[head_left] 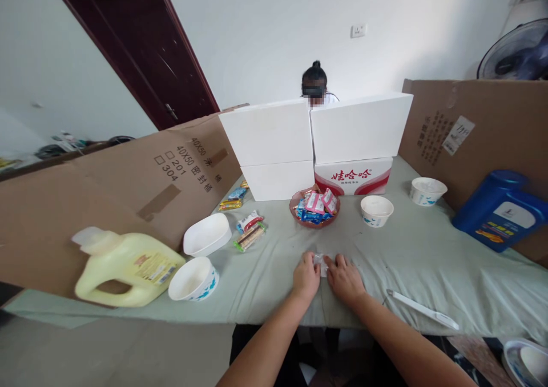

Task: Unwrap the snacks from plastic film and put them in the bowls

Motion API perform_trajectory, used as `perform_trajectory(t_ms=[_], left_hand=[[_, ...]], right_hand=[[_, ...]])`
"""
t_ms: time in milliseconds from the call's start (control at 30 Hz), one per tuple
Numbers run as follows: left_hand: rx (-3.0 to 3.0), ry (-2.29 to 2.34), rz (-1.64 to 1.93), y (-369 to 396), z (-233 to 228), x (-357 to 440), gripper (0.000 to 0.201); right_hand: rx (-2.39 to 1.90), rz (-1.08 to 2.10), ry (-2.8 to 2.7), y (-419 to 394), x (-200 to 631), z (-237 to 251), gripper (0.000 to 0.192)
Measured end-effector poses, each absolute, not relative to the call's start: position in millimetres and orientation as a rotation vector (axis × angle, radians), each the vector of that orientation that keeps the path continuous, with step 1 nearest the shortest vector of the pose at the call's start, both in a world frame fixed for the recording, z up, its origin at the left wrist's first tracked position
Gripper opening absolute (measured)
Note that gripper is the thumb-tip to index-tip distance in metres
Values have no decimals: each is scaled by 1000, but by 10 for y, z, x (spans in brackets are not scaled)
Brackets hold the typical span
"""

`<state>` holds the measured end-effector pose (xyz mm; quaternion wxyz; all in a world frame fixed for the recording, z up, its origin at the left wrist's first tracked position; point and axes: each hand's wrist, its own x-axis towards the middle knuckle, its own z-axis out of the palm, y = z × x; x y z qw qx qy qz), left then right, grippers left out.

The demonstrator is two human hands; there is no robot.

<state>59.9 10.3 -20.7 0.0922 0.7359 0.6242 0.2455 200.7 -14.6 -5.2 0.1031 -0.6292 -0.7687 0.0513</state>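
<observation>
A small, crinkled, whitish see-through wrapper [321, 264] lies on the green cloth close to the table's front edge. My left hand [306, 277] is closed on its left side, fingers curled. From the other side my right hand [346, 278] pinches or presses it with bent fingers; its thumb is partly hidden. I cannot make out whether anything is inside the wrapper. Just beyond both hands stands a reddish bowl [314, 222] heaped with pink and blue packaged snacks [315, 203].
On the left are a yellow jug [128, 267], a paper bowl [194, 281], a white dish [208, 236] and wrapped snacks [250, 236]. Rightward are paper bowls [377, 211], a white pen-like tool [423, 309] and a blue bottle [499, 213]. White boxes [274, 141] stand behind; a person [314, 81] sits beyond.
</observation>
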Motion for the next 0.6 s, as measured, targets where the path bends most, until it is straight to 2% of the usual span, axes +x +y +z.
perform_trajectory(t_ms=[200, 433, 600], left_hand=[[2414, 1863, 681, 29, -193, 580, 17], [2103, 2003, 719, 152, -101, 554, 27], [1847, 1665, 944, 298, -116, 564, 10]], right_hand=[[-1952, 109, -2254, -183, 1989, -13, 47], [-1946, 81, -2242, -180, 1990, -62, 49], [-1871, 161, -2171, -149, 2060, -123, 48]])
